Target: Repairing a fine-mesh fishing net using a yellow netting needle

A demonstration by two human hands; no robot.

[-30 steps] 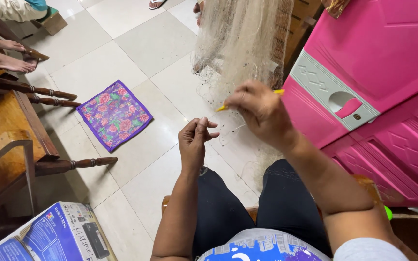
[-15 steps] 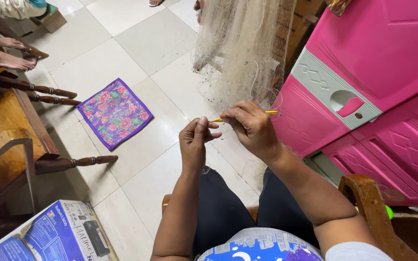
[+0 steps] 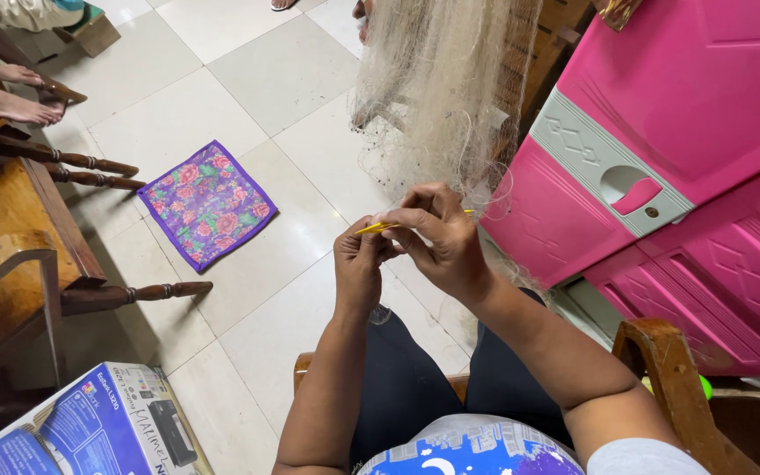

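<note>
Evidently the right hand [image 3: 442,242] pinched a thin yellow needle [image 3: 376,228] by its middle; the left hand [image 3: 358,264] pinched fine, limp netting [image 3: 437,97]; it probably snags easily.

Bright, even indoor light. Soft glare on the floor tiles [image 3: 248,79] left of the pink cabinet [image 3: 661,141]. Faint shadows under the wooden bench [image 3: 10,211]. Sharp focus overall; net [image 3: 437,79] strands slightly hazy, mild wide-angle stretch at edges.
</note>
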